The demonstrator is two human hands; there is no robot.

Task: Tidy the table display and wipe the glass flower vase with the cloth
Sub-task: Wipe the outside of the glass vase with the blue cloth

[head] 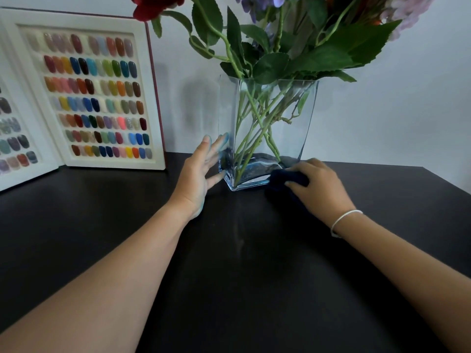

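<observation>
wiping base of the square clear glass flower vase [265,128]: right hand [318,184] grips dark blue cloth [288,178], left hand [201,169] open-fingered, steadying vase side. next imo: work cloth up the walls w/o tipping it.

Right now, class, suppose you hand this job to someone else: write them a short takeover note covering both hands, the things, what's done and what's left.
Left hand: open, fingers straight against the vase's left side, steadying it.
Right hand: grips the dark cloth at the vase's lower right corner.
Vase stands upright on the black table, flowers inside; swatch book stands open to its left.
Done: wiping started low.
Left: the upper glass and other sides, then tidy the display.
</observation>
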